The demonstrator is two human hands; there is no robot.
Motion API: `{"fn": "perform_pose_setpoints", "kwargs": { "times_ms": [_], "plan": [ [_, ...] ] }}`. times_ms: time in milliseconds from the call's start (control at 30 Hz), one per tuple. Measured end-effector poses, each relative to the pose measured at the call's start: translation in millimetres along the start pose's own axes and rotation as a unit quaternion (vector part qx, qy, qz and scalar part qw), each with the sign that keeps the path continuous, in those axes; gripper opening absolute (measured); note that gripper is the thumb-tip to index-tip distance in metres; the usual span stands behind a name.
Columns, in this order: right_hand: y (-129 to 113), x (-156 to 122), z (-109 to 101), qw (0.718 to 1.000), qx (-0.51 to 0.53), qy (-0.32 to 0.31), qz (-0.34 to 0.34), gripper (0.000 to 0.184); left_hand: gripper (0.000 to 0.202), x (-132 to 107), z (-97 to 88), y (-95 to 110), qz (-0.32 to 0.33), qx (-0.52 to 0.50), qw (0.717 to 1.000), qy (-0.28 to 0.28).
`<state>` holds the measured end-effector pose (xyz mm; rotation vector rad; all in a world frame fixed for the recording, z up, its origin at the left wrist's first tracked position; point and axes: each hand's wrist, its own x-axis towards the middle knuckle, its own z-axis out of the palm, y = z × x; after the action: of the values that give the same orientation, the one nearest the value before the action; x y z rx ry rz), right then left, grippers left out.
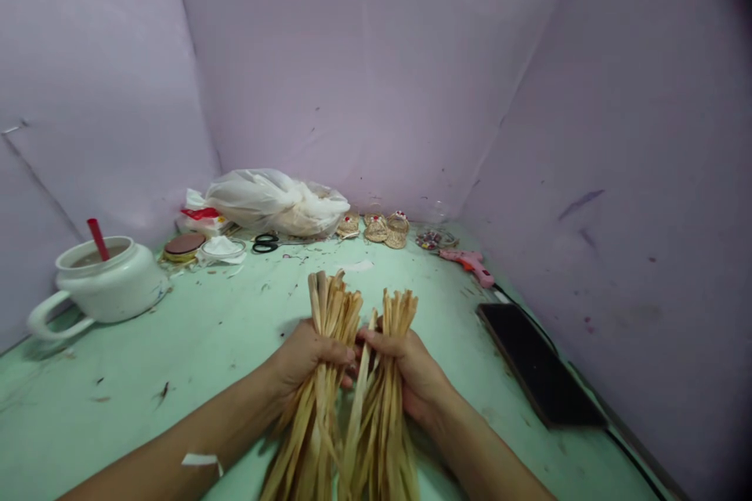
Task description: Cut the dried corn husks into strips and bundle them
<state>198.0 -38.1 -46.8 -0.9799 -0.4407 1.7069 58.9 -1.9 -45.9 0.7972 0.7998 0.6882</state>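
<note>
Two bunches of dry, straw-coloured leaf strips stand upright over a pale green table [193, 337]. My left hand [305, 360] is closed round the left bunch [332, 313]. Beside it, my right hand [414, 376] is closed round the right bunch [399, 317]. Both hands sit close together at the lower middle, thumbs nearly touching. The strips' lower ends run down out of view at the bottom edge.
A white pot [106, 286] with a red stick stands at the left. Along the back lie a plastic bag [276, 203], black scissors [265, 243], small woven baskets [381, 228] and a pink glue gun [470, 262]. A dark phone [537, 364] lies right. Purple walls enclose the table.
</note>
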Motion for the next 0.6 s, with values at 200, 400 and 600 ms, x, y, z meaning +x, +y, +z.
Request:
{"fn": "perform_pose_setpoints", "kwargs": {
  "times_ms": [200,400,600],
  "plan": [
    [-17,4,-8,0.996,0.033,0.080,-0.015,0.025,0.015,-2,1.9,7,-0.034,-0.004,0.997,0.071],
    [3,2,-1,0.988,-0.129,0.042,-0.080,0.034,0.032,-3,8.8,0,0.009,-0.005,1.000,0.006],
    [4,4,-4,0.978,-0.176,0.071,-0.086,0.025,0.025,-2,6.3,0,0.019,0.016,0.999,0.024]
  ]
}}
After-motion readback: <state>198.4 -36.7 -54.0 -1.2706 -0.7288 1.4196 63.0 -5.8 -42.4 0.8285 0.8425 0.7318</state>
